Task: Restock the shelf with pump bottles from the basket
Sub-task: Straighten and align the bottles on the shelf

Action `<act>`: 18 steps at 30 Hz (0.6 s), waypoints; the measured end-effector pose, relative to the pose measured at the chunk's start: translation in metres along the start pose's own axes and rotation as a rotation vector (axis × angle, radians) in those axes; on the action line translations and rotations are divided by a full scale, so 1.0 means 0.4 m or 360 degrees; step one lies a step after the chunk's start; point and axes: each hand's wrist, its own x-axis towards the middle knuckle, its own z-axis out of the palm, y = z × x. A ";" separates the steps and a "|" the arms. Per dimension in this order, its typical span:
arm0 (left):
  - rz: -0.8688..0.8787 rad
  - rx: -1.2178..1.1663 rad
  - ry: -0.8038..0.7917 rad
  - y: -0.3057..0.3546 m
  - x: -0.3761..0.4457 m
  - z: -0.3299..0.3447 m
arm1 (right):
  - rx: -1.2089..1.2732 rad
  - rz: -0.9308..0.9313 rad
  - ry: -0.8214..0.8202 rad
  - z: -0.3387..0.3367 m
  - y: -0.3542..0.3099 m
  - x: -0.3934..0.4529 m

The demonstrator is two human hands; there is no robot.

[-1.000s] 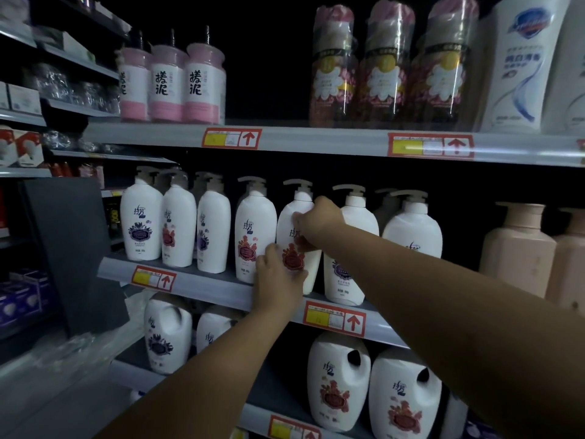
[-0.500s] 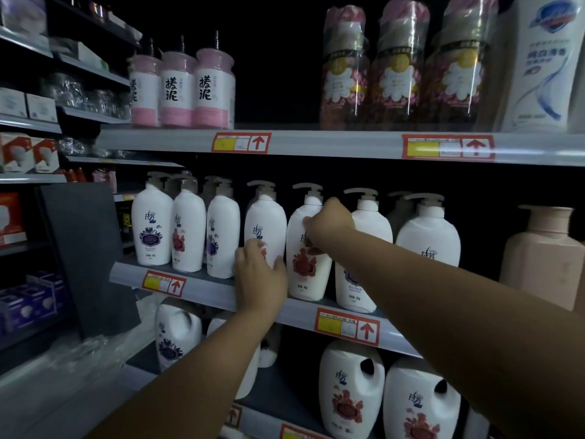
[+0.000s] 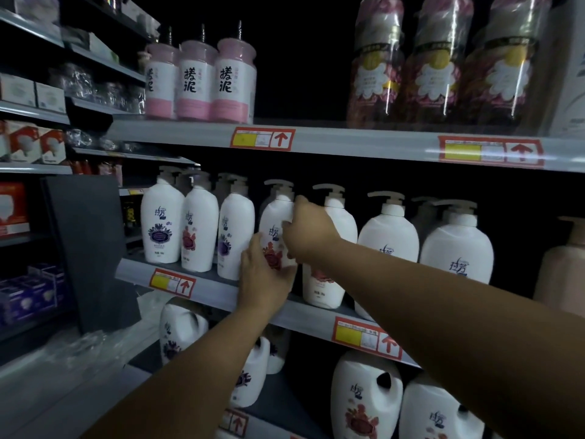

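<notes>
Reaching forward, both hands (image 3: 285, 248) grip one upright pump bottle (image 3: 276, 217).

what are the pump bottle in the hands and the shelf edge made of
Pump bottle: likely opaque white plastic, smooth with a soft sheen, printed label. Shelf edge: looks like grey painted metal, though the satin strip could be plastic; it carries red price tags.

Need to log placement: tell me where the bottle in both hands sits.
Head view, middle shelf: the red-flowered pump bottle stands fourth from left, between purple-flowered and red-flowered neighbours, held by left hand and right hand.
</notes>
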 end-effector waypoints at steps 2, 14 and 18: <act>0.0006 0.0036 -0.0046 -0.009 0.003 -0.004 | 0.0073 0.0199 -0.0089 0.008 -0.011 0.027; 0.0015 0.0418 -0.0077 -0.017 0.005 0.002 | 0.0168 0.0216 -0.0251 0.003 -0.004 0.054; 0.0012 0.0524 -0.0002 -0.012 -0.006 0.000 | 0.0151 0.0152 -0.0236 0.004 -0.005 0.032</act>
